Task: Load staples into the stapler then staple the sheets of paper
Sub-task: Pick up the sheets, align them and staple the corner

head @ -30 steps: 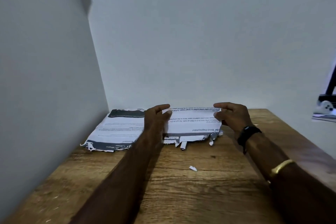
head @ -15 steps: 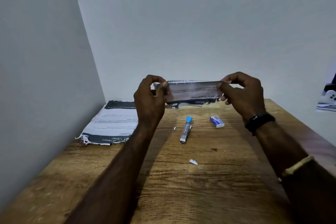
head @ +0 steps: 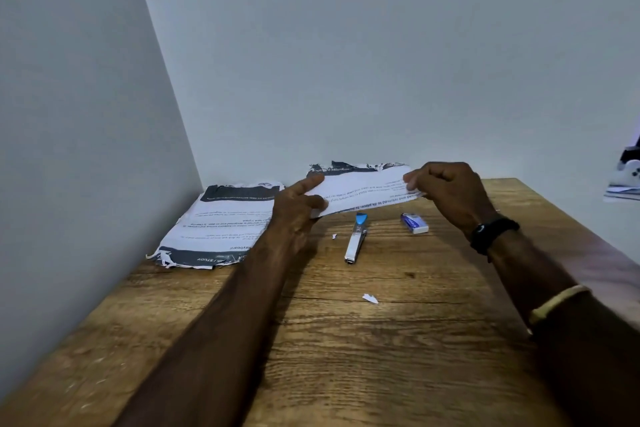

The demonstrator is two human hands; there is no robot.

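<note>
Both hands, left and right, pinch the printed sheets, now lowered and tilted toward the stapler.

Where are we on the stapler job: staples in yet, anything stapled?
Nothing looks done: the stapler lies shut and untouched on the table, the small staple box beside it, apart. In hand: the left hand and right hand hold a sheet above them; another sheet lies by the wall. Left: loading staples, then stapling.
</note>
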